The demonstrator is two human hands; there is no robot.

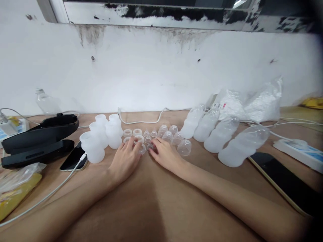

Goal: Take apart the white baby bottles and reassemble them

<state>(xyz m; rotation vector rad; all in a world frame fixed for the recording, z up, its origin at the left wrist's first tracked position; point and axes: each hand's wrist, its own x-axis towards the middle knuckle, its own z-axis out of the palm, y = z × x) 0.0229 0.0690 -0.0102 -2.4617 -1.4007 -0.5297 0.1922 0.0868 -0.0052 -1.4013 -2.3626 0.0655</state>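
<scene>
My left hand (127,158) rests palm down with its fingers apart, fingertips over the translucent collar rings (137,132). Beside it my right hand (168,155) lies with thumb and fingers spread, next to a clear bottle nipple (149,147); whether it touches that nipple I cannot tell. More clear nipples (153,133) stand just beyond the fingertips. To the right of these are several clear dome caps (184,147), partly behind my right hand. Frosted bottle bodies (92,148) stand upright to the left. Frosted bottles with clear domed tops (242,148) are lined up on the right.
A black case (40,134), a phone (74,158) on a white cable and a yellow packet (20,191) lie left. On the right are another phone (282,178), a power strip (300,153) and clear plastic bags (262,101). The white wall (151,74) bounds the table.
</scene>
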